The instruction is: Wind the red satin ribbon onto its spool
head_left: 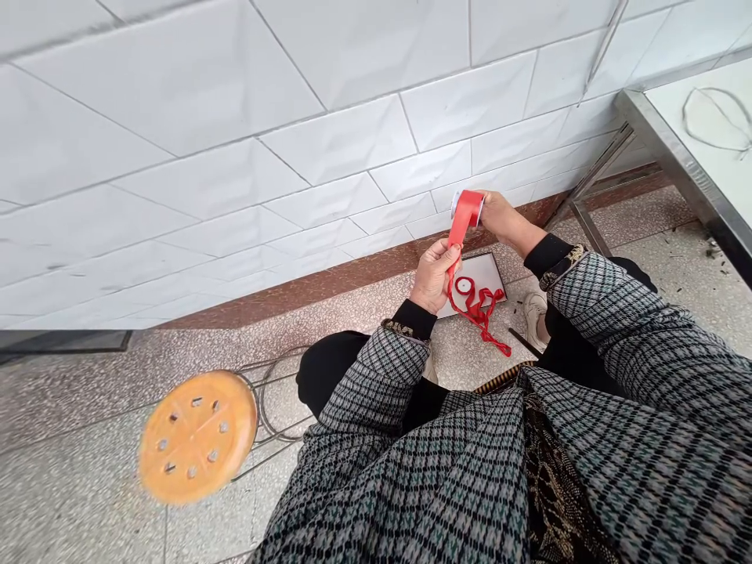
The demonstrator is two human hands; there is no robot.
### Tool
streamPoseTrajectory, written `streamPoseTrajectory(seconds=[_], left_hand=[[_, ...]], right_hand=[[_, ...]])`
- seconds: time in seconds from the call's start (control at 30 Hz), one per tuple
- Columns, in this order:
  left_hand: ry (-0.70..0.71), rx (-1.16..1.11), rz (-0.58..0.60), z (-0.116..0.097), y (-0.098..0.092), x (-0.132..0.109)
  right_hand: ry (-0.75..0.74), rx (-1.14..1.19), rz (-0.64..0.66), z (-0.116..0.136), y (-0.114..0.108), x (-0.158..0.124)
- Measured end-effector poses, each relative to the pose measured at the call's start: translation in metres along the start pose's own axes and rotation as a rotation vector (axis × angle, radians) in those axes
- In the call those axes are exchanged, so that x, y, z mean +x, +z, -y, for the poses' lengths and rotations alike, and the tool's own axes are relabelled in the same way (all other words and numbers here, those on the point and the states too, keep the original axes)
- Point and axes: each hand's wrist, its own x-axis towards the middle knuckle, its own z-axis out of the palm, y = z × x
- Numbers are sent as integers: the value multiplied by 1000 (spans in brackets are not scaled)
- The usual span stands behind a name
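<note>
My right hand (498, 215) grips a spool of red ribbon (470, 207) by its far side, with some of its fingers hidden behind the spool. From the spool a wide strip runs down to my left hand (433, 274), whose thumb and fingers pinch it. Below that hand the red ribbon trails in a narrow, twisted length (473, 315) towards the floor. A smaller red roll with a white centre (464, 286) lies on a white board with a dark rim (491, 270), and loops of red ribbon rest over the board's edge.
An orange round stool (198, 437) with holes in its seat and wire legs stands at the left. White tiled wall (346, 141) rises ahead. A metal-framed table (699, 157) with a wire loop (717, 117) is at the right. A dark thin object (525, 342) lies near my shoe (535, 319).
</note>
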Motion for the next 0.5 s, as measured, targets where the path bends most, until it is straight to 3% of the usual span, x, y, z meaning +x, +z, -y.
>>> streamPoseTrajectory(seconds=[0.1, 0.3, 0.5], left_hand=[[-39, 44, -37, 1, -3, 3], [13, 168, -105, 3, -3, 6], [33, 149, -152, 1, 0, 8]], right_hand=[[110, 102, 7, 9, 8, -12], [284, 308, 71, 21, 16, -26], [468, 381, 114, 31, 27, -36]])
